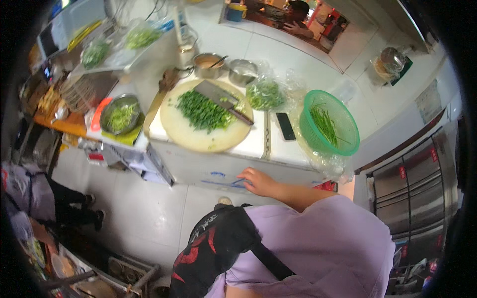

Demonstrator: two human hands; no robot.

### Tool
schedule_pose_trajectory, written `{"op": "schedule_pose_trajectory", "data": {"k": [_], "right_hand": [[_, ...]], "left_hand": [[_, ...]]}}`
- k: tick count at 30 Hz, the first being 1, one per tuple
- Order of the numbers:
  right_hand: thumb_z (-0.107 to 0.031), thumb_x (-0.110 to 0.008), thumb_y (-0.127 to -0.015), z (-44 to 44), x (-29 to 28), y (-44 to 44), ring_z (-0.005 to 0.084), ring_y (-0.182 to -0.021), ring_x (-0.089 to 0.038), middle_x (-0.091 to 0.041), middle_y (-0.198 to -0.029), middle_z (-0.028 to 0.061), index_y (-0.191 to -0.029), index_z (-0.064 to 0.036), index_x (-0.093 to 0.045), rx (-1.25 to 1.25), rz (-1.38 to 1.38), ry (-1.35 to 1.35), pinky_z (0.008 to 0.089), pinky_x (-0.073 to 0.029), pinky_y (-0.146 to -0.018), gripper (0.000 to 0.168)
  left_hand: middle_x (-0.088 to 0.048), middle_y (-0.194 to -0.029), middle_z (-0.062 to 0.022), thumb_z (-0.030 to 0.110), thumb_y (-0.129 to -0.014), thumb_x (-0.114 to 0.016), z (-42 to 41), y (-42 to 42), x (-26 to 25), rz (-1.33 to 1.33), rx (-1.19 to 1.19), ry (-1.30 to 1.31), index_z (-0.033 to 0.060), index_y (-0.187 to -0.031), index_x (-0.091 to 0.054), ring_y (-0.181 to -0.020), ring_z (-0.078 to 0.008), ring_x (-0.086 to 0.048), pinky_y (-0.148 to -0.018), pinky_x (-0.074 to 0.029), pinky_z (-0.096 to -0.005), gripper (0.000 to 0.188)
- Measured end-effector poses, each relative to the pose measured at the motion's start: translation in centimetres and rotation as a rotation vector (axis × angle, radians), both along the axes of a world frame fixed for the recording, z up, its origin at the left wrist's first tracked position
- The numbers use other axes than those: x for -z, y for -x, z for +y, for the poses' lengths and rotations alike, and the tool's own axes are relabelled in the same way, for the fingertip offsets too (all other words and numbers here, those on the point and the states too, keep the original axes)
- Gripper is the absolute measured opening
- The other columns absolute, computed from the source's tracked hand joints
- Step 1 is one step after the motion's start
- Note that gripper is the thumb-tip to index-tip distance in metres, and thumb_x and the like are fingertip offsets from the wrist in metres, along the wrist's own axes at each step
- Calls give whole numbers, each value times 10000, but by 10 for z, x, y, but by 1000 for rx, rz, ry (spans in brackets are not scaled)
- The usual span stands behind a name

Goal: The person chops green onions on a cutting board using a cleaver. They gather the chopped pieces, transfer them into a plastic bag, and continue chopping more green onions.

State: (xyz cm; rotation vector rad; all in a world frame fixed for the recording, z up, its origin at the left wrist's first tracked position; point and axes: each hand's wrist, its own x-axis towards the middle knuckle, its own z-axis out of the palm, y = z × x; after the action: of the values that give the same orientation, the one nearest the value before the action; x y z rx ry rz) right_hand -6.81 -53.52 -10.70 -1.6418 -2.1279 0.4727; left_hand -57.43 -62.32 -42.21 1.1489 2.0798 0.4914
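My right hand (258,181) hangs in front of a white chest-like cabinet (193,169), fingers loosely bent and holding nothing visible. My left hand is out of view; only a bit of forearm shows at the bottom edge. Above the right hand, a round cutting board (182,136) lies on the cabinet top. Chopped green scallions or chives (201,111) are heaped on it. A cleaver (216,95) rests across the far side of the heap, its handle towards the right. Right of the board lie a black phone (285,126) and a green plastic colander (352,134) with long green stalks (324,121) inside.
Behind the board stand a metal pot of sauce (208,64), a metal bowl (243,71) and a bag of greens (265,95). At left, a steel bowl (121,114) holds pale green shreds. A co-worker (33,197) stands at far left; another person (298,22) shows through the opening.
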Motion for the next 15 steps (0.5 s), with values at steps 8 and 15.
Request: {"op": "schedule_pose_trajectory", "data": {"k": [8, 15], "right_hand": [[-143, -546, -886, 32, 5, -120, 292, -822, -610, -616, -903, 133, -1106, -85, -602, 333, 256, -19, 371, -487, -727, 234], [-202, -513, -930, 110, -4, -137, 230, -741, -605, -639, -849, 114, -1068, -48, -617, 96, 423, -68, 345, -481, -706, 231]], "left_hand": [[-653, -889, -157, 272, -881, -505, 141, -67, -26, 114, 415, 14, -12, -915, -657, -741, -316, -607, -715, -473, -420, 323], [-644, -967, -189, 157, -881, -421, 162, -141, -157, -49, 52, -359, 19, -1132, -600, -822, -318, -602, -777, -475, -399, 338]]}}
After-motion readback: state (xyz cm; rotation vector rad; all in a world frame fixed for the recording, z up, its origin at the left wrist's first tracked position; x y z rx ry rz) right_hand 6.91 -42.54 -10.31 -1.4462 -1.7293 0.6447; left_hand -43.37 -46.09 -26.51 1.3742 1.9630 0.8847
